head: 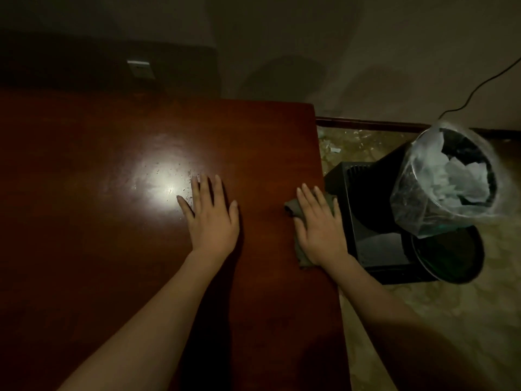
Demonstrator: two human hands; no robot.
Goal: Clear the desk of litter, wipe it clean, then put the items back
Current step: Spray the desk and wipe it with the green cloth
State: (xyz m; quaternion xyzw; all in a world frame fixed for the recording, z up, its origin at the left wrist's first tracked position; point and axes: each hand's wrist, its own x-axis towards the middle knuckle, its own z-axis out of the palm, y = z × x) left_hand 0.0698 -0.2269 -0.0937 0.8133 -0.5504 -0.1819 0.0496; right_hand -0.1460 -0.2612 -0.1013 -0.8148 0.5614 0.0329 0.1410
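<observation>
Off the right edge of the surface [112, 249], at about three o'clock from the hands, a black bin [439, 193] lined with a clear plastic bag [417, 210] holds crumpled white paper [462, 182]. It leans against a dark box-shaped stand [358, 210] that sits just beside the surface edge. A black cable [479, 88] runs down the wall at two o'clock. At eleven o'clock a small pale wall plate [140, 69] shows against a dark panel.

The right hand [318, 224] lies flat with straight fingers, its grip spread and pressing a dull green cloth [298, 241] onto the surface near the right edge; only the cloth's fringes show around the palm. The left hand [211, 215] rests flat on the bare wood at nine o'clock from the cloth, fingers straight, gripping nothing.

The room is dim, and the far left corner is lost in shadow. The stand's lower parts are hard to make out.

The surface is glossy reddish-brown wood with a bright glare patch and specks of debris [186, 176] just beyond the left fingertips. The floor [423, 320] is pale and mottled, with bits of white litter [335, 149] by the skirting.
</observation>
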